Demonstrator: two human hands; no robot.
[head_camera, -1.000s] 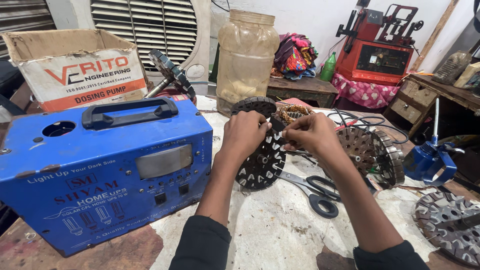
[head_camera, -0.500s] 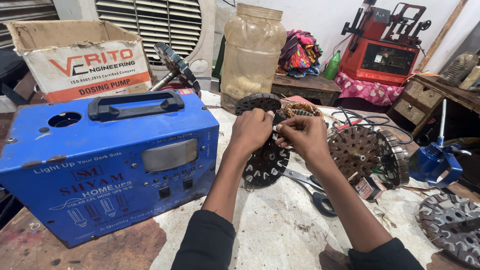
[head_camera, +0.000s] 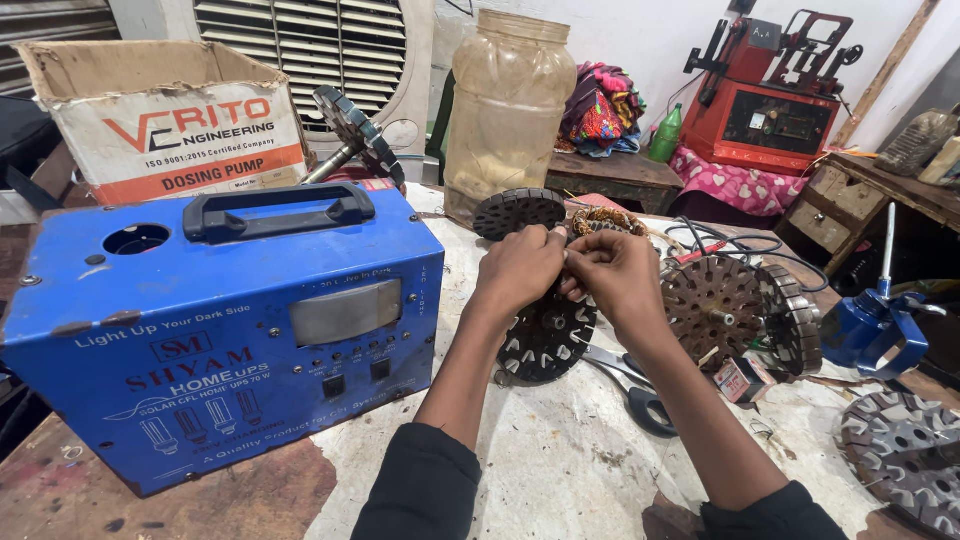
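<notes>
Left hand (head_camera: 520, 268) and right hand (head_camera: 612, 275) pinch wire at the upright stator (head_camera: 548, 335) rim; best kept steady, wire taut, clear of scissors (head_camera: 632, 392).

You get bright, even daylight with soft shadows, sharp focus at centre, and wide-angle bending at the frame edges.

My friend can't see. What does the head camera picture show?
Two hands, left hand and right hand, pinch the top of a dark round slotted metal disc on a worn table. A blue metal box stands left; scissors lie right.
</notes>
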